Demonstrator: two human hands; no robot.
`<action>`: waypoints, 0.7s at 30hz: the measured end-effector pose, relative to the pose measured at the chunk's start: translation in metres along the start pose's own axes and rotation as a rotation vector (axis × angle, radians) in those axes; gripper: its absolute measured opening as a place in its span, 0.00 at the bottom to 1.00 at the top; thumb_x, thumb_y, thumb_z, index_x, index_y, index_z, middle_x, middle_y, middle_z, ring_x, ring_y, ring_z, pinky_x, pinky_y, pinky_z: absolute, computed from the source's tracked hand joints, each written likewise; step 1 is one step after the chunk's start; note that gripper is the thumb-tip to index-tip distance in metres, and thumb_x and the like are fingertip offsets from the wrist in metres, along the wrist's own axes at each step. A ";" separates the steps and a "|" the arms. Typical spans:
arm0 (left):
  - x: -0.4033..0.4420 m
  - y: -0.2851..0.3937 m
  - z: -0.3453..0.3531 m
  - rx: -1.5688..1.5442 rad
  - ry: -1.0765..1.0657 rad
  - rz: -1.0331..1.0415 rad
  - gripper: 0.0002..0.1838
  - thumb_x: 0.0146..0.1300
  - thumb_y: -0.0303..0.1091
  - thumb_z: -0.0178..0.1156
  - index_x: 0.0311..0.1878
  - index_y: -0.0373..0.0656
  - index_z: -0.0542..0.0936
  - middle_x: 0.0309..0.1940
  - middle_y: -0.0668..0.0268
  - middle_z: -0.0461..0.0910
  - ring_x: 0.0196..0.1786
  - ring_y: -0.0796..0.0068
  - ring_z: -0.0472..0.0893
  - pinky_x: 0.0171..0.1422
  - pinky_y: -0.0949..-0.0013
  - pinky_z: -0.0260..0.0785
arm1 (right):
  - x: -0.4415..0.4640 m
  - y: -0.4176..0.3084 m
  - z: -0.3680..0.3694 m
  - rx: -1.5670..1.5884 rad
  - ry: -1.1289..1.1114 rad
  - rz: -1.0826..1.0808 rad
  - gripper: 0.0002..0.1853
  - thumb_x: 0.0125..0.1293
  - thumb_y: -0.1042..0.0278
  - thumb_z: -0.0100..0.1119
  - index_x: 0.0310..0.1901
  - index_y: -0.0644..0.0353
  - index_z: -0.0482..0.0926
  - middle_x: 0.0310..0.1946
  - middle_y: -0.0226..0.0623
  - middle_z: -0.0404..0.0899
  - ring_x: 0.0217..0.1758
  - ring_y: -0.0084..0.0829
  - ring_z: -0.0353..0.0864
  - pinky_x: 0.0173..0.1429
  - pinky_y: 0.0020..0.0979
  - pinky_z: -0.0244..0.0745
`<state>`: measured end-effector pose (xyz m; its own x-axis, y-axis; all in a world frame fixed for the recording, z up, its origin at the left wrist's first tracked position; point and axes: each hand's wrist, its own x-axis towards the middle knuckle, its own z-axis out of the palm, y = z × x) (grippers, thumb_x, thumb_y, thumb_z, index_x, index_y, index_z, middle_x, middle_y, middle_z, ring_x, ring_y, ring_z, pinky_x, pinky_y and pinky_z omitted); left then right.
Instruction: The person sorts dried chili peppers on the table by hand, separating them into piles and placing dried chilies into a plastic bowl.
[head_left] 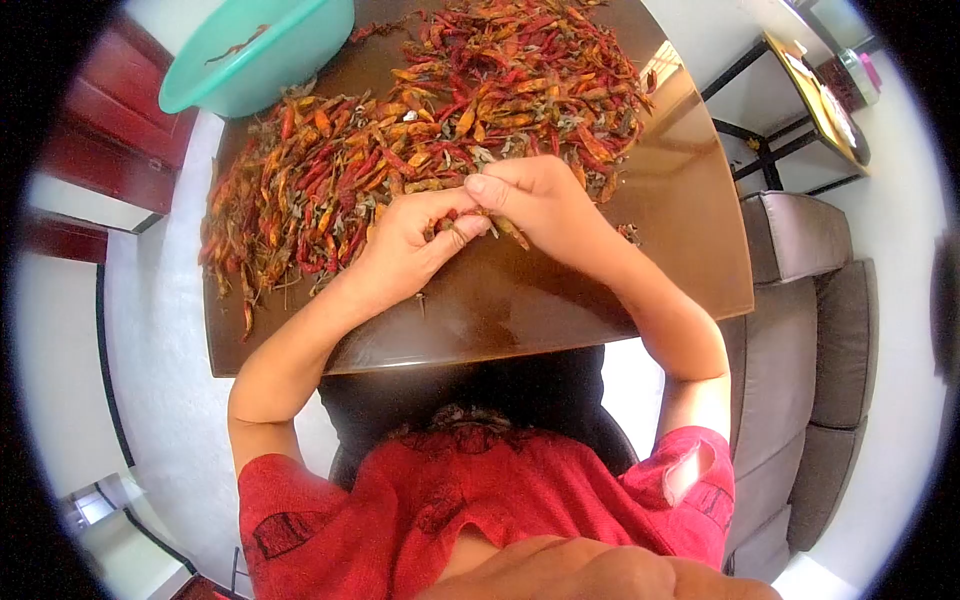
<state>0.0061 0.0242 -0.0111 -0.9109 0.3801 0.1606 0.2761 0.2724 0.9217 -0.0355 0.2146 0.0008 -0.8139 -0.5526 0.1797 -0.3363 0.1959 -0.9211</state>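
Observation:
Dried red and orange chili peppers (330, 180) lie in a wide pile over the far part of the brown table (400, 330). Above the pile's near edge, my left hand (415, 240) is closed around a few dried peppers (445, 225), which show between thumb and fingers. My right hand (530, 205) touches it from the right, thumb and index finger pinched at the same peppers. One pepper (512, 232) sticks out below the right fingers, toward me. What exactly the right fingertips pinch is partly hidden.
A teal plastic basin (260, 60) stands at the table's far left corner, with a little dried pepper inside. To the right of the table are a grey sofa (790, 340) and a small black-framed table (825, 110). Dark red doors (120, 110) are at the left.

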 end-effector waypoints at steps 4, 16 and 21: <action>0.000 0.003 -0.003 0.096 -0.090 0.137 0.13 0.71 0.38 0.56 0.36 0.35 0.77 0.31 0.68 0.78 0.35 0.77 0.76 0.42 0.71 0.69 | 0.013 0.007 -0.028 0.761 0.049 0.306 0.17 0.70 0.57 0.55 0.24 0.52 0.68 0.17 0.15 0.57 0.19 0.15 0.57 0.23 0.23 0.50; 0.010 -0.003 -0.015 -0.601 0.197 -0.171 0.08 0.72 0.39 0.53 0.42 0.45 0.73 0.32 0.69 0.77 0.22 0.84 0.68 0.24 0.79 0.58 | 0.015 0.026 -0.071 -0.909 0.002 0.144 0.17 0.62 0.55 0.55 0.28 0.61 0.84 0.31 0.50 0.83 0.39 0.51 0.82 0.46 0.47 0.77; 0.007 -0.003 -0.012 -0.615 0.145 -0.215 0.07 0.72 0.37 0.54 0.40 0.45 0.74 0.32 0.70 0.77 0.23 0.86 0.68 0.24 0.80 0.58 | 0.013 0.023 -0.052 -1.031 0.031 0.195 0.17 0.61 0.55 0.55 0.28 0.60 0.84 0.28 0.48 0.83 0.36 0.48 0.84 0.43 0.47 0.78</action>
<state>-0.0051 0.0154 -0.0078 -0.9700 0.2391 -0.0430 -0.1023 -0.2414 0.9650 -0.0785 0.2540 0.0002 -0.9042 -0.4191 0.0823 -0.4270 0.8824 -0.1976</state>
